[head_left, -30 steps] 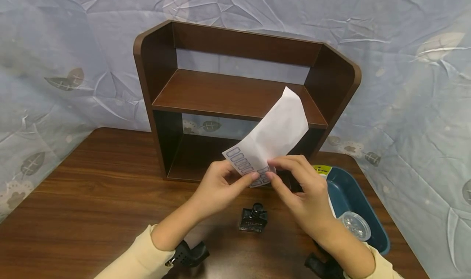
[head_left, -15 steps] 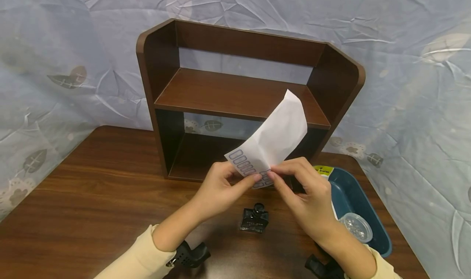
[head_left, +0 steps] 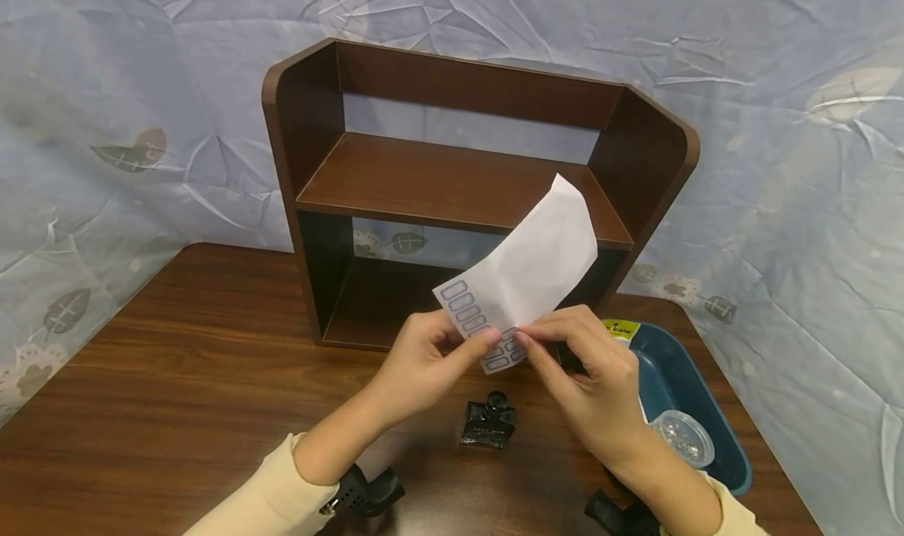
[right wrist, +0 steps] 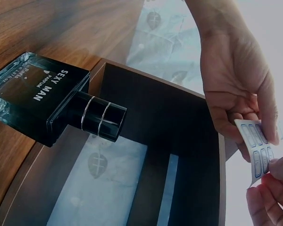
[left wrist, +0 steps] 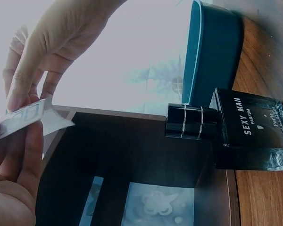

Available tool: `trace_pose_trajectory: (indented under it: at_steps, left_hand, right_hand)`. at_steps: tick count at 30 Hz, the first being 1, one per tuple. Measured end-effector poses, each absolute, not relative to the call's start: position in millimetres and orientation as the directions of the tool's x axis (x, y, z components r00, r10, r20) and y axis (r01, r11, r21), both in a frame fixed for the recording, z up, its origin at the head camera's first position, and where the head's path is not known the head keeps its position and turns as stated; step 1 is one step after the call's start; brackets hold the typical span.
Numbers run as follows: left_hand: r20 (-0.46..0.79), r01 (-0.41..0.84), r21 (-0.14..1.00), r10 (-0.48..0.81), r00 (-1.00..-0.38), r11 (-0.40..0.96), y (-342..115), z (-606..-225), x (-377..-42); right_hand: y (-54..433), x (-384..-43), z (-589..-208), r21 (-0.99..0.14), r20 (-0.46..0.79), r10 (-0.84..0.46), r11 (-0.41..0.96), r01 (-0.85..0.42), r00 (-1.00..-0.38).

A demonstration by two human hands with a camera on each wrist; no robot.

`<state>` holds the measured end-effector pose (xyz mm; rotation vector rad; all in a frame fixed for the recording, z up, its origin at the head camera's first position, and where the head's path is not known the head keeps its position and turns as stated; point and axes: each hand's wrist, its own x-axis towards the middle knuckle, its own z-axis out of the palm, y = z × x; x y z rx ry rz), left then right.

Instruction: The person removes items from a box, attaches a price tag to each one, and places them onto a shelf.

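A white sheet of blue-outlined stickers [head_left: 547,246] is held up in front of the shelf, its far end bare and curving upward. My left hand [head_left: 417,359] grips its lower part, thumb on the printed face and fingers behind. With thumb and forefinger, my right hand [head_left: 589,371] pinches at the sticker rows, fingertips close beside the left thumb. In the right wrist view the sticker rows [right wrist: 255,146] show between both hands. Below the hands, a black perfume bottle [head_left: 487,422] stands upright on the table; its "SEXY MAN" lettering is readable in the left wrist view.
Behind the hands stands a brown two-tier shelf [head_left: 438,176] on the wooden table [head_left: 176,379]. At right, a blue-green tray [head_left: 660,371] holds a clear round container [head_left: 683,439] and a package with a yellow-green label [head_left: 621,329]. Patterned cloth [head_left: 176,65] hangs behind.
The sheet has shifted slightly right and its lower corner has dropped, showing more of the bottom stickers. Both hands stay nearly in place, and the right fingertips keep pinching at the sticker rows.
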<state>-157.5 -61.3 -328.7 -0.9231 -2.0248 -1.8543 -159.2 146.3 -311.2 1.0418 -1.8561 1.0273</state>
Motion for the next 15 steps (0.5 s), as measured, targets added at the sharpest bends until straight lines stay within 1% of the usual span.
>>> trace_pose_trajectory:
  at_steps: [15]
  left_hand:
    - [0.541, 0.545, 0.836, 0.252, -0.802, -0.059, -58.9, -331.8, -159.8]
  right_hand:
    - [146.8, -158.5, -314.0, -0.307, 0.876, -0.279, 0.305, -0.902, -0.393]
